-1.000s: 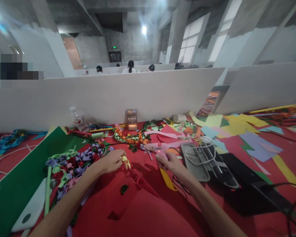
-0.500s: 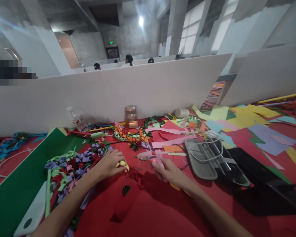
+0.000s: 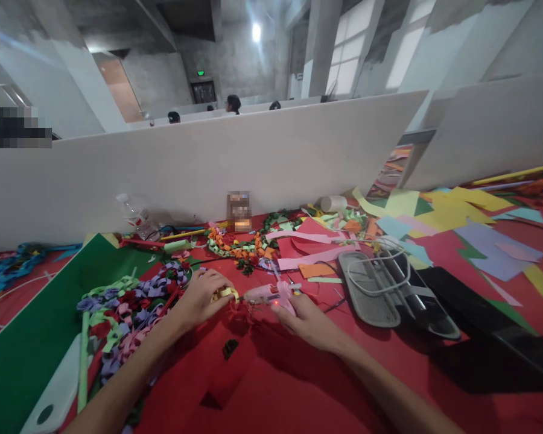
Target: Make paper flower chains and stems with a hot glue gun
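Observation:
My left hand (image 3: 207, 296) is closed on a small curled yellow paper strip (image 3: 228, 293). In my right hand (image 3: 308, 320) is a pink hot glue gun (image 3: 274, 293) with a small red light lit on its body. Its nozzle points left and is close to the yellow strip; whether they touch I cannot tell. Below the hands, a dark green paper scrap (image 3: 230, 348) lies on the red table cover (image 3: 298, 398). Left of my left hand is a heap of purple, red, green and pink paper chains (image 3: 133, 313).
A grey tray with a white cable (image 3: 366, 295) and a black stand (image 3: 484, 337) are at the right. Coloured paper sheets (image 3: 502, 253) lie beyond. A plastic bottle (image 3: 133, 214) stands by the white partition (image 3: 276, 157); a green board (image 3: 40, 301) is at the left.
The glue gun in my right hand has moved left, its nozzle now near the yellow strip. My left hand has moved slightly right, still holding the strip.

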